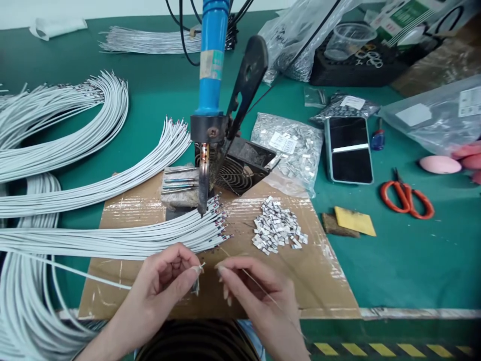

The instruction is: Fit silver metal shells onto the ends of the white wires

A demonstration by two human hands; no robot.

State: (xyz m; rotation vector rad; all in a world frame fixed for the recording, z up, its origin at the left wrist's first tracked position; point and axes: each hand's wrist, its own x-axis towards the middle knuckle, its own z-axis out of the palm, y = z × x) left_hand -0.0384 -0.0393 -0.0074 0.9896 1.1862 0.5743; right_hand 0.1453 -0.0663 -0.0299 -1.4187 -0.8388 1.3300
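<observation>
My left hand is pinched narrow on the end of a white cable, its tip just showing past the thumb and forefinger. My right hand faces it, thumb and forefinger brought together; I cannot tell whether anything sits between those tips. A thin wire runs across that hand. The two hands are near each other but apart, over the front of the cardboard.

Above them I have the iron, blue handle up and tip pointing down at a bundle of cables. Behind its tip is a block, with a fan just to the right. Right of the bundle's ends lies a pile of metal clips.

Farther right on the green table I make out the phone, orange-handled scissors and a yellow sponge, with a bag left of the phone
</observation>
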